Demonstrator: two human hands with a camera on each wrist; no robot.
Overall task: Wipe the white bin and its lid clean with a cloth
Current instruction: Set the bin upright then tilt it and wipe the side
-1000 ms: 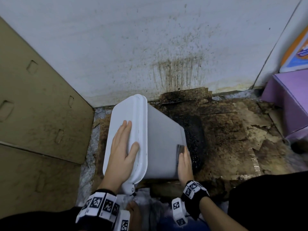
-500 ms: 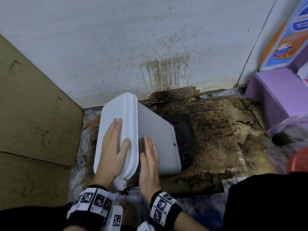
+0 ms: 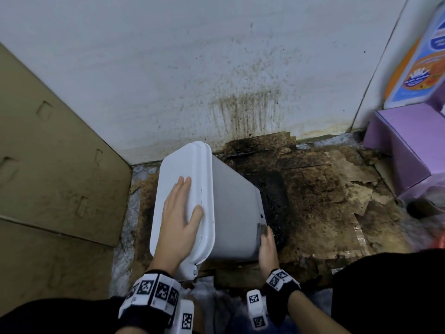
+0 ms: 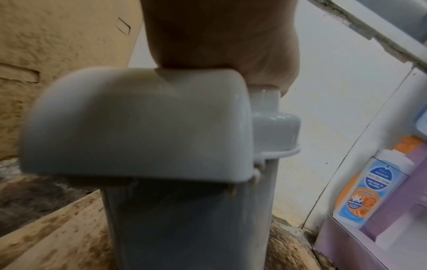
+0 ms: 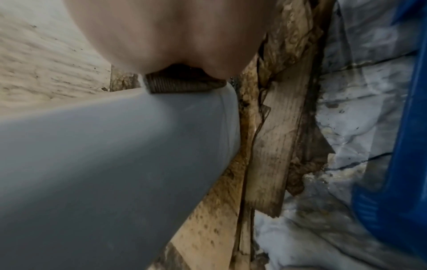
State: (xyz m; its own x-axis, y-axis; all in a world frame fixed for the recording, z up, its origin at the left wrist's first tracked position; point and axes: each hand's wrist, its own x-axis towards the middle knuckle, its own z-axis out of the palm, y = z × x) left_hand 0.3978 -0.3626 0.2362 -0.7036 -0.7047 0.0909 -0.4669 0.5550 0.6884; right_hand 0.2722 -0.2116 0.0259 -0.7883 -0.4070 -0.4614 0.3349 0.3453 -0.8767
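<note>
The white bin [image 3: 236, 208] leans tilted on the dirty floor, its closed lid [image 3: 178, 165] facing left. My left hand [image 3: 179, 213] lies flat on the lid with straight fingers and the thumb at the lid's rim; the left wrist view shows the palm [image 4: 219, 36] on the lid's end [image 4: 138, 124]. My right hand [image 3: 266, 247] presses a small grey cloth [image 3: 261, 229] against the bin's side, close to its base edge. In the right wrist view the cloth [image 5: 182, 85] sits under that hand [image 5: 173, 36] on the bin wall [image 5: 115, 164]; its fingers are hidden there.
A brown cardboard panel [image 3: 48, 165] stands on the left and a stained white wall [image 3: 240, 112] behind. Soiled, torn cardboard [image 3: 325, 189] covers the floor. A purple box [image 3: 409, 141] and an orange-blue bottle [image 3: 419, 68] stand at right. A blue container [image 5: 397, 164] is near my right wrist.
My right hand has slid the cloth along the bin's side from near the lid to the base edge, where it also was a second ago. The left hand stays on the lid.
</note>
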